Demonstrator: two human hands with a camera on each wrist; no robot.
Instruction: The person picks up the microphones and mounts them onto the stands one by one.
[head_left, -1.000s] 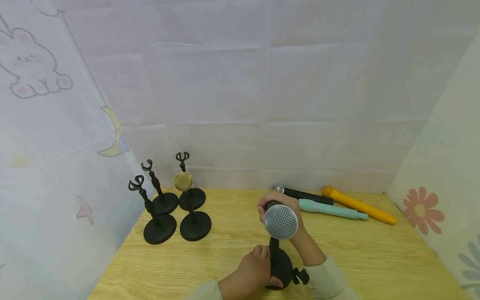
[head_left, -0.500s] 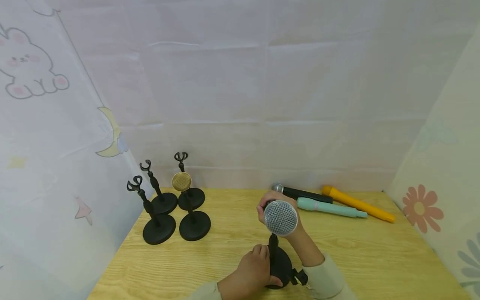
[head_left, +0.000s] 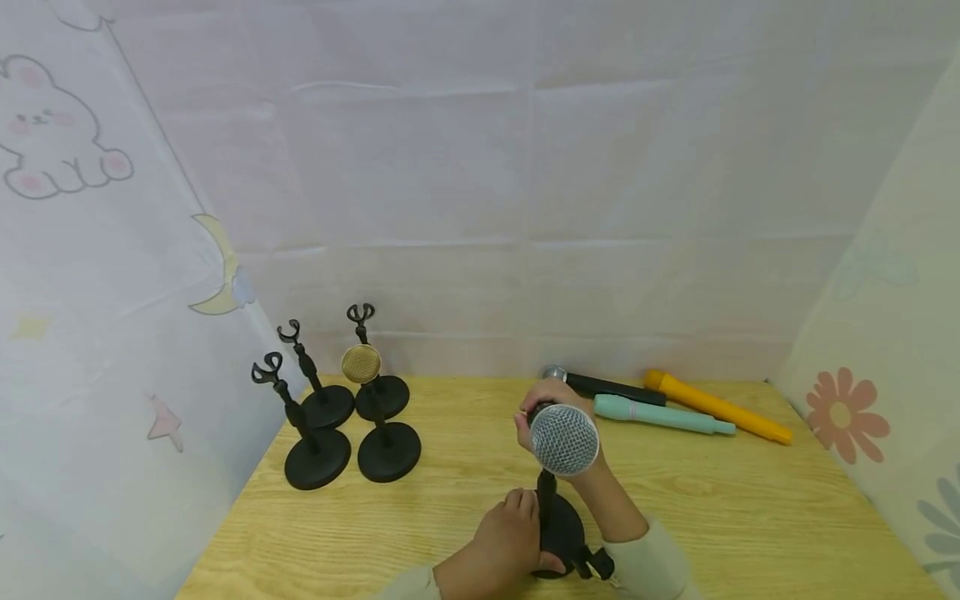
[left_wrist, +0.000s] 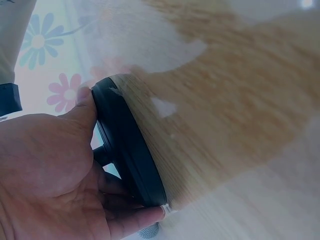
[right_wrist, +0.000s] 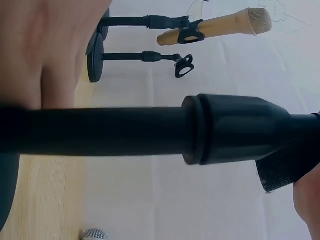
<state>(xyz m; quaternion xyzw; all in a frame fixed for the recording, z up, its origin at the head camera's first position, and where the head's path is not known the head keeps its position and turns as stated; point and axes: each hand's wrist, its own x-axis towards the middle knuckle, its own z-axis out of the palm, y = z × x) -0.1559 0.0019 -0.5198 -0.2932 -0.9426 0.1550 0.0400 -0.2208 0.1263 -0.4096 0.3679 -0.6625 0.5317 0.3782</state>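
In the head view my left hand (head_left: 504, 533) grips the round black base (head_left: 564, 533) of a microphone stand at the table's front. The left wrist view shows the thumb and fingers around the rim of this base (left_wrist: 131, 145). Above the stand, my right hand (head_left: 562, 395) holds a microphone with a silver mesh head (head_left: 564, 440), which points toward the head camera. That head hides most of the dark handle and the stand's top. Across the right wrist view runs the stand's black pole (right_wrist: 125, 131), with part of the right hand (right_wrist: 309, 197) at the edge.
Several black stands (head_left: 318, 458) stand at the left, one bearing a gold-headed microphone (head_left: 362, 364). At the back right lie a black microphone (head_left: 615, 389), a mint-green one (head_left: 660, 415) and an orange one (head_left: 720, 407). A pale cloth wall (head_left: 450, 183) rises behind the table.
The silver-headed microphone shifts and tilts very slightly in my right hand. My left hand stays on the base. The head view drifts a little to the right.
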